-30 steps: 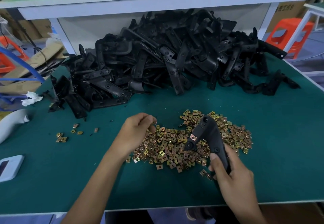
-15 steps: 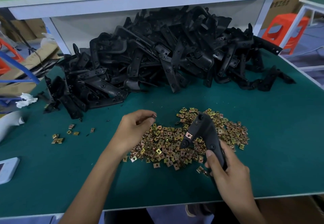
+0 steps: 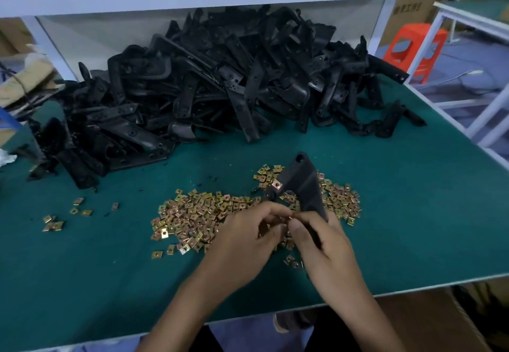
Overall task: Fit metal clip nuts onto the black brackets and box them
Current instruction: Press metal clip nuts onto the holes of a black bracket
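While above loose nuts point(image 3: 198, 214), hands point(image 3: 245, 239) point(image 3: 327, 244) around bracket point(image 3: 303, 183) and clip nut point(image 3: 290, 216)

The green worktop point(image 3: 399, 214) carries a big heap of black brackets point(image 3: 220, 90) along its far side. Nearer, around the middle, lies a spread of brass-coloured clip nuts point(image 3: 192, 211), with a few stray nuts point(image 3: 55, 222) well apart at the left.

Right hand point(image 3: 327, 244) hides the lower end of the bracket point(image 3: 303, 183); the pinched clip nut point(image 3: 290, 216) barely shows
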Action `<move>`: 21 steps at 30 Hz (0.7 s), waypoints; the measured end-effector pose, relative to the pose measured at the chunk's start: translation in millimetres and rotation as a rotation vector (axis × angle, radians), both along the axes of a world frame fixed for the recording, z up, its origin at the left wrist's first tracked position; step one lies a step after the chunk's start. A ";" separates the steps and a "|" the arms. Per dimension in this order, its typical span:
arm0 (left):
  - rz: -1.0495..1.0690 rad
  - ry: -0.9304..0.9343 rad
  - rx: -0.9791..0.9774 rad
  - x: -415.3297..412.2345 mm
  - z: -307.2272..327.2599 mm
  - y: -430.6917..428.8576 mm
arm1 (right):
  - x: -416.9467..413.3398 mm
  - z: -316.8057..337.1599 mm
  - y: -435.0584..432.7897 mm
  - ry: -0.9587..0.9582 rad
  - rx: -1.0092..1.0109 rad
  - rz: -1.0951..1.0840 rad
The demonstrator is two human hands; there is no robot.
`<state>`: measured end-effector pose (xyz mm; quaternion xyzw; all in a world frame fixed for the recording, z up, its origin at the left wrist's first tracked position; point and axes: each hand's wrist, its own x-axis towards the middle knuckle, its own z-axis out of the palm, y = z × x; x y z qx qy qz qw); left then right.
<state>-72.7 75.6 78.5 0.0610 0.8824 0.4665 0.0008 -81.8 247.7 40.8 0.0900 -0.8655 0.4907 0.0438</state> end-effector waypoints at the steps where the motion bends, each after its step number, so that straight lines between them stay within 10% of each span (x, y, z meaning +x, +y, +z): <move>1: 0.000 0.002 -0.011 -0.8 0.0 0.0 | -0.5 1.2 -0.3 -0.001 -0.028 0.006; 8: 0.054 0.022 -0.041 -3.3 -0.6 -11.4 | -6.3 2.7 -13.3 -0.021 -0.109 0.039; 14: 0.366 0.019 0.480 0.7 -6.2 -34.7 | -14.8 5.1 -21.2 -0.088 -0.349 -0.114; 21: 0.357 0.031 0.498 6.2 -3.6 -46.0 | -27.0 -1.1 -11.0 0.025 0.104 -0.012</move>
